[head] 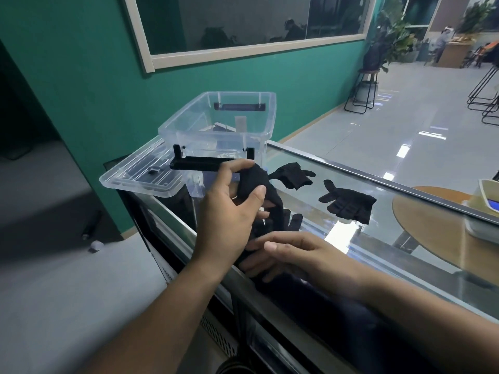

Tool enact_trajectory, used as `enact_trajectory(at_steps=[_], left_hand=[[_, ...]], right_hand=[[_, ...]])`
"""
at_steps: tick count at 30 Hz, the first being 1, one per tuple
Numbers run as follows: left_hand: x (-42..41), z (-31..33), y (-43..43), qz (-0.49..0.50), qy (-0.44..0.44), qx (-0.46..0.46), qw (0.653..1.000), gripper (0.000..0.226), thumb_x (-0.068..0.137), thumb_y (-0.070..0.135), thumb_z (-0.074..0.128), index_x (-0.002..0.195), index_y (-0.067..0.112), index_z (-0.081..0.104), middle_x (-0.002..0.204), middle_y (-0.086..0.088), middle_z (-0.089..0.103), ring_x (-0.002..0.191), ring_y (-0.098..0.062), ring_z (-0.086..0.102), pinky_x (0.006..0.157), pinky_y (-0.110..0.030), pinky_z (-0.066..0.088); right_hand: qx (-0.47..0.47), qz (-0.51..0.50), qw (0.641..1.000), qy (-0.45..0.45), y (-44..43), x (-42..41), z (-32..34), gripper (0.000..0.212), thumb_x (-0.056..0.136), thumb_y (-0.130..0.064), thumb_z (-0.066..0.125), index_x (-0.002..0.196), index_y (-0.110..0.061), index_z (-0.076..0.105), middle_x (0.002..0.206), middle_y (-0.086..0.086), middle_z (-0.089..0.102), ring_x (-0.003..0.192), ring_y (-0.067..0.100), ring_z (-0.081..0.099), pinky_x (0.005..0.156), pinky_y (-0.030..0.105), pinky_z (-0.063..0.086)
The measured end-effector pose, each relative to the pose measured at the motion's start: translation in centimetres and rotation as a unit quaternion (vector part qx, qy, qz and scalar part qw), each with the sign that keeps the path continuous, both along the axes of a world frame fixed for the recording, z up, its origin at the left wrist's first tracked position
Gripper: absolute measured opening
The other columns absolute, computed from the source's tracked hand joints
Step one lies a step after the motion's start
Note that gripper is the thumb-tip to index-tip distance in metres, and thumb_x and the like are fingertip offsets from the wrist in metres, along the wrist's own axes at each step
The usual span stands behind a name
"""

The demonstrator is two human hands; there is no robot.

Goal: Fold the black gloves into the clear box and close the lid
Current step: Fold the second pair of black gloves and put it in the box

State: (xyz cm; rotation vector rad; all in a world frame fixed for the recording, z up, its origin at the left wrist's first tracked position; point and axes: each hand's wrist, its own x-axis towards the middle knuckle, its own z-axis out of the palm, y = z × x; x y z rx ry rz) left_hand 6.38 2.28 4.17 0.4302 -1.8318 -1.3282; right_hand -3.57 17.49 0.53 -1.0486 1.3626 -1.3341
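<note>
Head view: left hand (229,211) pinches a black glove (257,183) hanging lengthwise downward; right hand (305,256) grip lies spread.

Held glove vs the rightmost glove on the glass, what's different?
The held glove is lifted and bunched, gripped by the left hand; the rightmost glove lies flat on the glass, untouched. The held glove droops folded; the rightmost glove is spread out. Both are black and outside the box.

The left hand (229,211) is covering part of the lifted black glove (259,179), whose hanging end is blurring into the dark counter (270,333) beneath. The picture's right edge is cutting off a cream container (484,211).
</note>
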Motion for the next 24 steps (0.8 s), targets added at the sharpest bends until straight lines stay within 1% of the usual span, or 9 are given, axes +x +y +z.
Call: enact_trajectory(at_steps=[4,7,10,14,16,18,20,22,24], left_hand=[[0.3,-0.1,1.0,-0.026,-0.004,0.008,1.000,0.022,0.104,0.013,0.073,0.122,0.023,0.072,0.096,0.001,0.083,0.086,-0.011,0.083,0.081,-0.039,0.069],[0.9,-0.9,1.0,-0.026,-0.035,-0.066,0.997,0.021,0.100,0.028,0.075,0.121,0.031,0.073,0.098,0.008,0.083,0.092,-0.012,0.080,0.089,-0.042,0.065],[1.7,-2.1,1.4,-0.056,-0.063,-0.135,0.987,0.034,0.097,0.025,0.074,0.130,0.034,0.070,0.103,0.009,0.082,0.096,-0.014,0.079,0.091,-0.039,0.064],[2.1,-3.9,1.8,-0.045,-0.073,-0.240,0.967,0.054,0.091,0.008,0.071,0.139,0.033,0.070,0.101,0.007,0.081,0.093,-0.010,0.078,0.088,-0.035,0.063],[2.1,-4.9,1.9,-0.038,-0.071,-0.287,0.955,0.054,0.095,0.003,0.069,0.142,0.029,0.069,0.098,0.005,0.081,0.088,-0.010,0.077,0.083,-0.034,0.062],[2.3,-5.6,2.1,-0.032,-0.064,-0.301,0.951,0.048,0.098,0.005,0.068,0.141,0.028,0.072,0.098,0.005,0.081,0.086,-0.011,0.077,0.081,-0.034,0.061],[2.7,-6.1,2.4,-0.030,-0.060,-0.298,0.952,0.039,0.098,0.011,0.069,0.132,0.027,0.077,0.103,0.010,0.081,0.091,-0.012,0.077,0.082,-0.035,0.061],[2.9,-6.4,2.4,-0.025,-0.057,-0.314,0.948,0.028,0.098,0.018,0.071,0.124,0.026,0.081,0.097,0.010,0.072,0.086,-0.013,0.071,0.078,-0.034,0.060],[3.1,-6.6,2.3,-0.003,-0.056,-0.353,0.934,0.025,0.097,0.022,0.073,0.119,0.024,0.083,0.094,0.007,0.058,0.085,-0.014,0.061,0.075,-0.031,0.056]], right_hand=[[0.002,-0.002,0.999,-0.044,-0.4,-0.2,-0.6,0.046,0.114,-0.038,0.041,0.149,-0.015,0.062,0.145,0.014,0.070,0.139,0.033,0.063,0.116,0.053,0.046],[-0.020,-0.035,0.993,-0.107,-1.5,-0.8,-0.9,0.054,0.110,-0.057,0.036,0.147,-0.031,0.064,0.150,0.009,0.067,0.144,0.026,0.060,0.116,0.051,0.044],[-0.059,-0.079,0.977,-0.190,-1.4,-1.9,-0.8,0.071,0.106,-0.064,0.038,0.150,-0.013,0.060,0.151,0.027,0.060,0.145,0.041,0.054,0.122,0.054,0.044],[-0.084,-0.086,0.963,-0.243,-0.9,-3.0,-0.2,0.085,0.105,-0.067,0.042,0.133,0.011,0.059,0.126,0.029,0.059,0.117,0.039,0.062,0.111,0.046,0.049],[-0.083,-0.081,0.957,-0.264,-0.9,-3.3,0.2,0.091,0.103,-0.068,0.046,0.143,0.013,0.048,0.123,0.030,0.054,0.111,0.039,0.057,0.109,0.048,0.043],[-0.085,-0.093,0.951,-0.284,-0.8,-3.3,0.5,0.085,0.103,-0.067,0.045,0.141,0.009,0.053,0.120,0.028,0.064,0.107,0.040,0.063,0.104,0.046,0.047],[-0.083,-0.105,0.945,-0.297,-0.7,-3.4,0.7,0.088,0.103,-0.066,0.045,0.150,0.009,0.047,0.138,0.029,0.065,0.121,0.042,0.069,0.108,0.046,0.053],[-0.072,-0.115,0.941,-0.311,-0.6,-3.6,0.6,0.091,0.101,-0.067,0.051,0.158,0.003,0.041,0.157,0.032,0.052,0.146,0.048,0.052,0.124,0.052,0.040],[-0.060,-0.128,0.939,-0.313,-0.7,-3.7,0.6,0.090,0.099,-0.067,0.055,0.157,0.001,0.045,0.158,0.032,0.051,0.149,0.048,0.049,0.126,0.053,0.035]])
